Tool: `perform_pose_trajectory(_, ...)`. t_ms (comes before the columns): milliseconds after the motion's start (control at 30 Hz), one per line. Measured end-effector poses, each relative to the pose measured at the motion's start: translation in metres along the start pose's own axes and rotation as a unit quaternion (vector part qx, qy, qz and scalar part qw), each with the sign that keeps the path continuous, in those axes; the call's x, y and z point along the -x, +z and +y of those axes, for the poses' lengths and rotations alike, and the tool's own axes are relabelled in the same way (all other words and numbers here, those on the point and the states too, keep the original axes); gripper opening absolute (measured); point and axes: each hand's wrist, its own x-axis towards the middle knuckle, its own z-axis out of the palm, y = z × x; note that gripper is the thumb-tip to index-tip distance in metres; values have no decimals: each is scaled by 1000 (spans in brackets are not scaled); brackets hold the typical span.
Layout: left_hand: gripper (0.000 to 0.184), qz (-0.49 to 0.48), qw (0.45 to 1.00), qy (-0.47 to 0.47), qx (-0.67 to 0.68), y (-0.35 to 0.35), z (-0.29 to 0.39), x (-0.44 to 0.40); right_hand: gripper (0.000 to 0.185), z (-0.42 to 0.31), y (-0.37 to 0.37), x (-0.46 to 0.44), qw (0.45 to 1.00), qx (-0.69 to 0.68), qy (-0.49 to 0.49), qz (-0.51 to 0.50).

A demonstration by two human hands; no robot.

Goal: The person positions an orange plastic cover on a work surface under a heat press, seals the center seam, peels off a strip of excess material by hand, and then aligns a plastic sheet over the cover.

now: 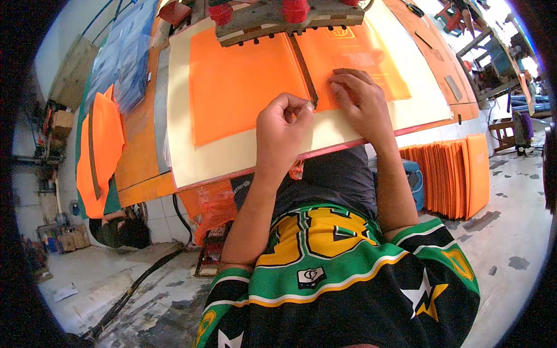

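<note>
An orange folder cover point(249, 87) lies spread flat on a cream board point(197, 168), with a dark brown strip point(303, 66) running down its middle like a spine. My left hand point(284, 127) is closed, thumb and forefinger pinched at the strip's near end by the cover's lower edge. On the cover's right half rests my right hand point(362, 104), its fingers loosely stretched and somewhat bent, holding nothing. Pale printing and a shiny clear patch point(354, 60) show on that half. What lies under my right fingers is hidden.
Just beyond the cover hangs a machine head point(290, 26) with red fittings. Another orange cover with a dark strip point(100, 151) drapes at the left, beside clear plastic sheets point(125, 58). A thick stack of orange covers point(447, 177) stands at lower right. Someone's dark-haired head point(125, 232) shows at left.
</note>
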Motion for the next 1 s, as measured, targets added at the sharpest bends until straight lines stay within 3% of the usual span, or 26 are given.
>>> perform_pose_trajectory(167, 14, 8, 997, 25, -77, 0, -5, 0, 23, 1, 0, 0, 1000, 5, 2, 1)
perform_pose_trajectory(1000, 24, -58, 998, -16, -7, -13, -1, -3, 22, -2, -1, 0, 1000, 8, 4, -1)
